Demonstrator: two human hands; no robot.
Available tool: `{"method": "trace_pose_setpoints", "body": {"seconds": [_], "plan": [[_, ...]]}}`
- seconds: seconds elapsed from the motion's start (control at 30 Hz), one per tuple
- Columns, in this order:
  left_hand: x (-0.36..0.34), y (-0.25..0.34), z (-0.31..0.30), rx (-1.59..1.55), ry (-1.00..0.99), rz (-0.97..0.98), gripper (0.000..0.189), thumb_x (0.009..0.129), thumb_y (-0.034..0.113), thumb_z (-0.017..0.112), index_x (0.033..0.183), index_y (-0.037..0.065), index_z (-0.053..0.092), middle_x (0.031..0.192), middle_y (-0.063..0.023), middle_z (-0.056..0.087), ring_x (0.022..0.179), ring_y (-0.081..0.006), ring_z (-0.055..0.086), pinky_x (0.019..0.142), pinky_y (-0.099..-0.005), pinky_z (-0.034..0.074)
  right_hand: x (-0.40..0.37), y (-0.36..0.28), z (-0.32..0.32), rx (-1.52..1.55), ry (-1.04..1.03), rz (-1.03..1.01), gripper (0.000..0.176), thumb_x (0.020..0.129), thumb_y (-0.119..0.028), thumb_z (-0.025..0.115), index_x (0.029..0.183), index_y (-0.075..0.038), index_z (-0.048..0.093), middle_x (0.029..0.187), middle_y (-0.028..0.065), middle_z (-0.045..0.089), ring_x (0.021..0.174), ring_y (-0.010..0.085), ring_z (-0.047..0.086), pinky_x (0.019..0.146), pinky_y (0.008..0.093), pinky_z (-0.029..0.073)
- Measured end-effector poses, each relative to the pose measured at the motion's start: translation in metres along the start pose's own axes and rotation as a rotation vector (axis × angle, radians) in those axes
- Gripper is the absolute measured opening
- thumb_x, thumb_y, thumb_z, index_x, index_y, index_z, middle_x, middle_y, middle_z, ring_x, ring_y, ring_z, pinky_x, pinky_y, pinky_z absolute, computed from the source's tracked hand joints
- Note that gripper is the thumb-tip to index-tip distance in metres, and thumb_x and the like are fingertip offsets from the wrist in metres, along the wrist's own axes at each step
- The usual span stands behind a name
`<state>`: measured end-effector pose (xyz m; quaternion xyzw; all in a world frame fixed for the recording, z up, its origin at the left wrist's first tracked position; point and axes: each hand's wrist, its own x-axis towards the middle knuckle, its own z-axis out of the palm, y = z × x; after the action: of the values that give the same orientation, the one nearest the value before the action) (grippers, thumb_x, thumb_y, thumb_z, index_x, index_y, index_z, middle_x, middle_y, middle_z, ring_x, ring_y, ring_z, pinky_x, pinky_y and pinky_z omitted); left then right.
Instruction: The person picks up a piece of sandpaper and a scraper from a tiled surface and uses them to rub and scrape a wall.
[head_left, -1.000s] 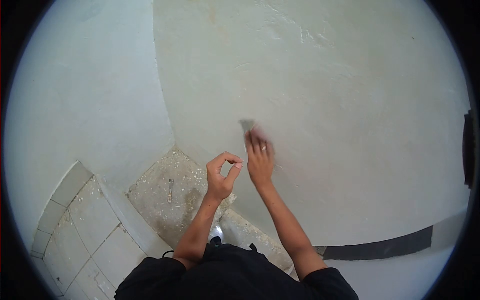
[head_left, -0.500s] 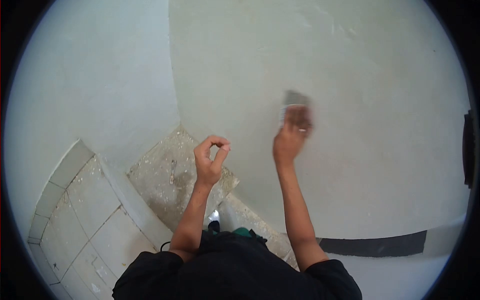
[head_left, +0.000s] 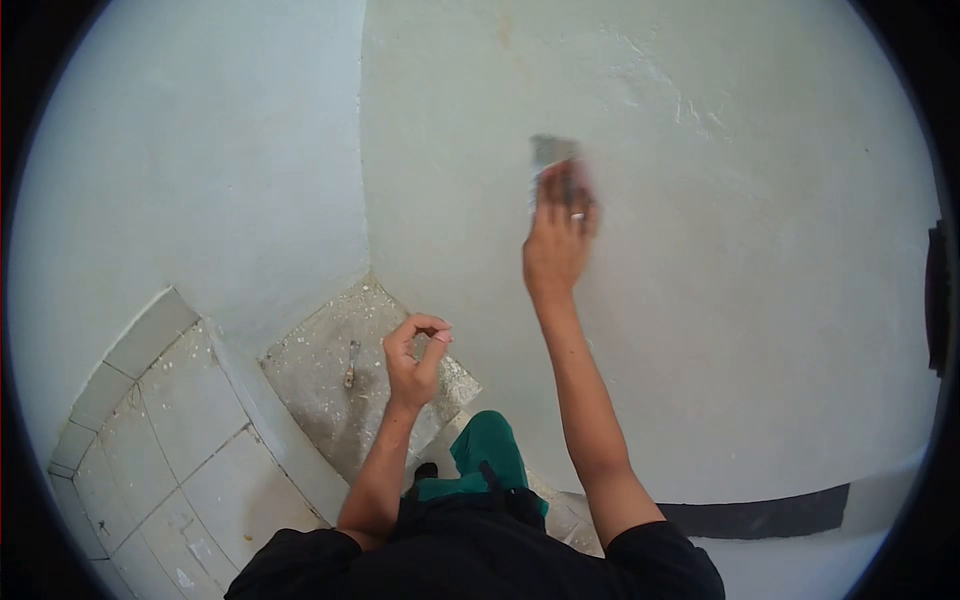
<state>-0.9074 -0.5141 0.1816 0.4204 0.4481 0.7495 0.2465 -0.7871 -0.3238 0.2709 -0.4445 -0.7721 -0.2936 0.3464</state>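
My right hand [head_left: 556, 245] presses flat against the pale wall [head_left: 700, 300], fingers over a grey rectangular piece of sandpaper [head_left: 552, 150]. Its grey upper edge sticks out past my fingertips, and a whitish strip shows along its left side; motion blurs it somewhat. A ring sits on one finger of this hand. Lower and to the left, my left hand [head_left: 412, 360] hangs in the air in front of the wall. Its fingers curl round to the thumb in a loop, and I see nothing held between them.
A small tool with a handle [head_left: 351, 364] lies on the speckled floor corner [head_left: 310, 370]. At left is a tiled ledge [head_left: 200, 430] with a raised rim. A side wall [head_left: 220, 150] meets the main wall. A dark strip [head_left: 760, 515] runs low at right, and a dark object [head_left: 936, 300] sits at the right edge.
My right hand has moved up and to the left along the wall with the sandpaper. My left hand sits slightly lower, still curled. A green-clad leg now shows below.
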Motion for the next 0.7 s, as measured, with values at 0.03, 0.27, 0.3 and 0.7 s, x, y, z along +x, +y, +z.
{"method": "trace_pose_setpoints", "body": {"seconds": [0.03, 0.27, 0.3, 0.7], "plan": [[0.0, 0.003, 0.002, 0.004, -0.017, 0.001, 0.007, 0.087, 0.0, 0.061, 0.092, -0.004, 0.065, 0.086, -0.0083, 0.066, 0.083, -0.0147, 0.062, 0.079, -0.0284, 0.047, -0.012, -0.002, 0.019, -0.01, -0.041, -0.075, 0.06, 0.09, -0.007, 0.053, 0.149, -0.006, 0.046, 0.156, 0.0042, 0.045, 0.137, 0.0314, 0.046, 0.118, 0.0469, 0.027], [0.001, 0.012, 0.008, -0.015, 0.002, 0.02, 0.008, 0.085, 0.003, 0.063, 0.088, -0.003, 0.067, 0.077, -0.0081, 0.068, 0.075, -0.0137, 0.062, 0.073, -0.0281, 0.048, -0.133, 0.021, 0.031, 0.031, -0.21, 0.095, 0.06, 0.094, -0.005, 0.051, 0.153, -0.01, 0.042, 0.159, 0.0076, 0.04, 0.147, 0.0291, 0.034, 0.119, 0.05, 0.023], [0.001, 0.008, 0.007, -0.019, 0.005, 0.014, 0.008, 0.085, 0.003, 0.063, 0.088, -0.003, 0.067, 0.077, -0.0081, 0.069, 0.075, -0.0137, 0.062, 0.073, -0.0281, 0.048, -0.126, 0.021, 0.017, 0.024, -0.22, 0.142, 0.06, 0.095, -0.005, 0.05, 0.154, -0.01, 0.04, 0.16, 0.0092, 0.038, 0.149, 0.0304, 0.03, 0.119, 0.0523, 0.022], [0.016, 0.018, 0.014, 0.019, -0.144, 0.07, 0.008, 0.087, 0.001, 0.062, 0.091, -0.005, 0.065, 0.085, -0.0093, 0.066, 0.08, -0.0153, 0.063, 0.077, -0.0291, 0.049, -0.111, -0.015, 0.052, 0.155, -0.106, 0.004, 0.057, 0.09, -0.006, 0.05, 0.148, -0.005, 0.048, 0.151, 0.008, 0.049, 0.139, 0.0264, 0.044, 0.118, 0.0447, 0.028]]}}
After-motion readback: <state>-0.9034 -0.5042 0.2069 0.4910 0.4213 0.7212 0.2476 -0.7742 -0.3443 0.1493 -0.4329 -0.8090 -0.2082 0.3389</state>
